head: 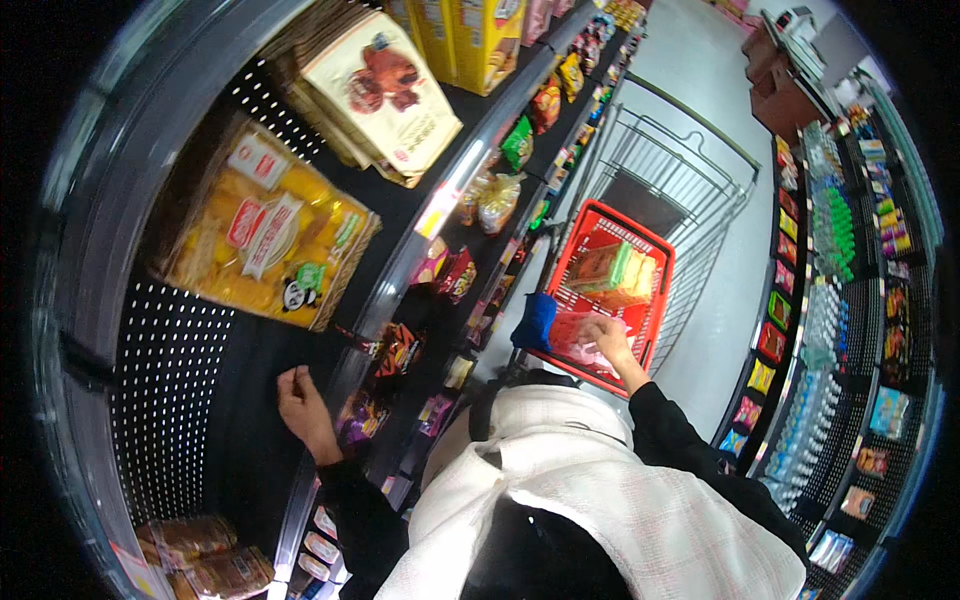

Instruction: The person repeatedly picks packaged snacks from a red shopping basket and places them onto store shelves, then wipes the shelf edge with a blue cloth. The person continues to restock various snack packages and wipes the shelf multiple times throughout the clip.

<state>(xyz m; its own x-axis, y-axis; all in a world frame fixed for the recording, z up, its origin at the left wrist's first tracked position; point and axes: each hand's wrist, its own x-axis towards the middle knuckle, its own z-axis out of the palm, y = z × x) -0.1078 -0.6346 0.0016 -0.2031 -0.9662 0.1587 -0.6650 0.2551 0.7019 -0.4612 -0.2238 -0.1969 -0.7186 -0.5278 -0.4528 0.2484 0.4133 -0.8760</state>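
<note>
My left hand (301,409) is over the black shelf board, fingers curled, with no item visible in it; whether the fingertips touch is unclear. Just above it lies a clear-topped pack of yellow food (262,229). My right hand (606,337) reaches into the red plastic basket (667,300), at a pink translucent bag (574,337); I cannot tell if the fingers grip it. A stack of green and orange packs (611,274) lies farther up in the basket. A blue cloth-like thing (535,322) hangs at the basket's left rim.
The basket sits in a metal shopping cart (697,187). White illustrated bags (390,97) and yellow boxes (487,37) stand farther along the shelf. Brown packs (225,562) lie at bottom left. Bottles (817,330) line the right-hand shelving; a counter (795,97) stands beyond.
</note>
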